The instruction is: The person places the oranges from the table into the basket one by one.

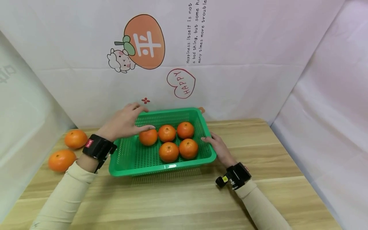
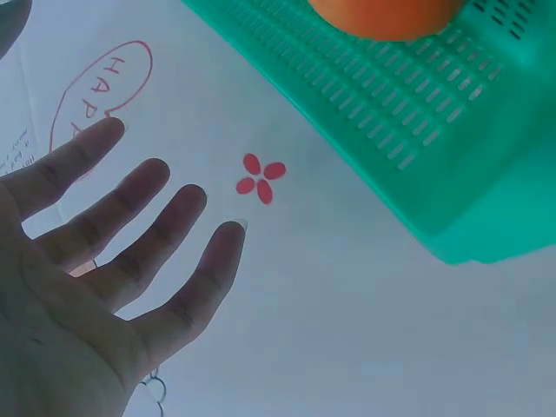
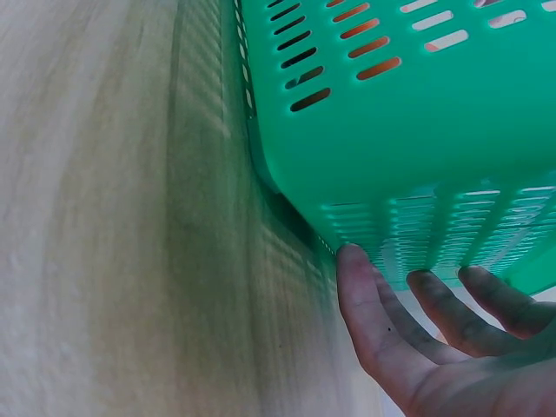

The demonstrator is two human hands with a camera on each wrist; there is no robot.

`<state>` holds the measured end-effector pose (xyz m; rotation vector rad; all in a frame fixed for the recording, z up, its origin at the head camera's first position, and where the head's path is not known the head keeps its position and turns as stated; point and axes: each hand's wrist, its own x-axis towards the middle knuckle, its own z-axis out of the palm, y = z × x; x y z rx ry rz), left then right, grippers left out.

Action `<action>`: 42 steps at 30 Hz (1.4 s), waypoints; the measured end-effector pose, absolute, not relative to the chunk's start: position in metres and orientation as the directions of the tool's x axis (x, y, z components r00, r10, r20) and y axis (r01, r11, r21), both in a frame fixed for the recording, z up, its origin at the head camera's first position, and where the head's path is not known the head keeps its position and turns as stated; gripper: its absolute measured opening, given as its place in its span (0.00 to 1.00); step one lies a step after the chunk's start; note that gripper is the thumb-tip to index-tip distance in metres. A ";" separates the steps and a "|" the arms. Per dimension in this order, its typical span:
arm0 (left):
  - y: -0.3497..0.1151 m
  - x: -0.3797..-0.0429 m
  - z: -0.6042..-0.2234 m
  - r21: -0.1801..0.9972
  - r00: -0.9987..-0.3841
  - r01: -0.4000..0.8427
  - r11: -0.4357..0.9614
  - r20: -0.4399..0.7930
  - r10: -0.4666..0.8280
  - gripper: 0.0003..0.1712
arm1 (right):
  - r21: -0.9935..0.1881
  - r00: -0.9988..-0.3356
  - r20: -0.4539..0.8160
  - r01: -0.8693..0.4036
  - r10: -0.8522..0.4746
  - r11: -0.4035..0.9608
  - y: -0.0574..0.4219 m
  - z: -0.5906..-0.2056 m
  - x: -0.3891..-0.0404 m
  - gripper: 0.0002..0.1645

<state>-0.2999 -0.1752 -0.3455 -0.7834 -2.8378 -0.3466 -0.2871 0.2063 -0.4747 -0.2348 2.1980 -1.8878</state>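
A green plastic basket (image 1: pixel 169 168) holds several oranges, among them a front right orange (image 1: pixel 188 149) and a leftmost orange (image 1: pixel 148 138). My left hand (image 1: pixel 126 121) is over its back left corner with the fingers spread and nothing in them. In the head view its thumb overlaps the leftmost orange; I cannot tell whether they touch. The left wrist view shows the fingers (image 2: pixel 178 217) apart from the basket wall. At the right end, my right hand (image 1: pixel 219 147) holds the basket, thumb over the rim and fingertips (image 3: pixel 352 261) under the slotted bottom.
Two more oranges, a rear one (image 1: pixel 75 138) and a nearer one (image 1: pixel 61 160), lie on the wooden table (image 1: pixel 172 204) left of the basket. A white printed cloth (image 1: pixel 244 64) hangs behind the table, and white cloth also flanks both sides.
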 end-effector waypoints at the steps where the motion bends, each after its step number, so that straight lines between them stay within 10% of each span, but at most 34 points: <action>1: -0.177 -0.300 -0.345 0.182 -0.848 0.520 0.835 0.231 0.477 0.41 | -0.988 -0.960 -0.072 0.030 -0.272 0.153 0.206 -0.474 -0.287 0.40; 42: -0.310 -0.264 -0.365 0.292 -0.887 0.321 0.901 0.427 0.178 0.34 | -0.988 -0.962 -0.084 0.047 -0.258 0.148 0.206 -0.474 -0.285 0.38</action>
